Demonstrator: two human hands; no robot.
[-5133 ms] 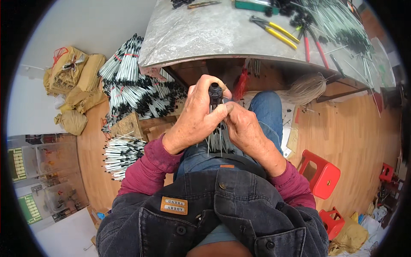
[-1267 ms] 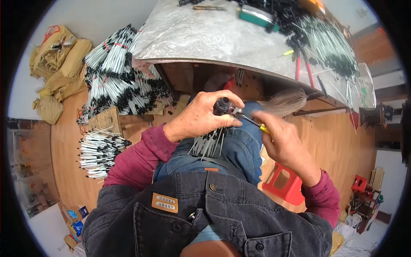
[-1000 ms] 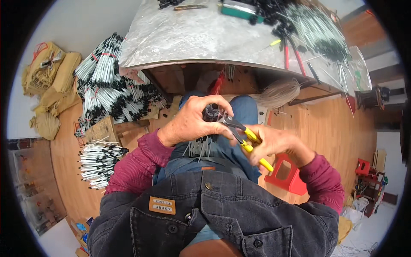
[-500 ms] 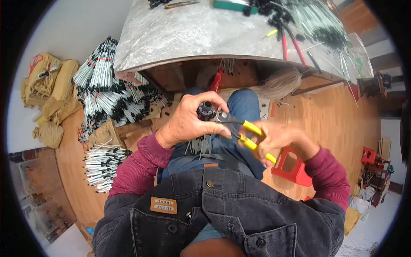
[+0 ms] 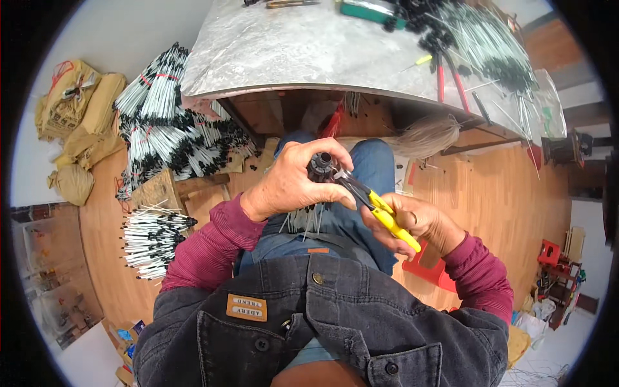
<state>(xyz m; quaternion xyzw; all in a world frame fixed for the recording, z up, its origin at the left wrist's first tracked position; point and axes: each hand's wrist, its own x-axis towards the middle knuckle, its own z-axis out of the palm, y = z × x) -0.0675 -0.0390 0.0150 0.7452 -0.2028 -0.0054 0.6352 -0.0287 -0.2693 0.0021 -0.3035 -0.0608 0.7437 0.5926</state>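
My left hand (image 5: pixel 290 177) curls its thumb and fingers around a black ribbed plastic piece (image 5: pixel 320 166) with a round hollow top, held above my lap. Thin pale rods (image 5: pixel 306 220) poke out below that hand; how they join the black piece is hidden. In my right hand (image 5: pixel 419 222) are pliers with yellow handles (image 5: pixel 394 230), gripped with the handles close together. Their dark jaws reach between my left thumb and fingers to the right side of the black piece. Whether they bite on anything is too small to tell.
A grey marbled table (image 5: pixel 271 58) stands ahead, bearing red-handled pliers (image 5: pixel 460 90), a green box (image 5: pixel 371 13) and many pale rods with black ends (image 5: pixel 490 45). Bundles of similar rods (image 5: pixel 158 97) pile up at left, by a wooden stool (image 5: pixel 157 193). A red plastic stool (image 5: pixel 429 271) is at right.
The pliers' handles have come together, and their jaws have swung closer to the black piece. Both hands sit slightly further right in the view, my right fingers wrapped more tightly.
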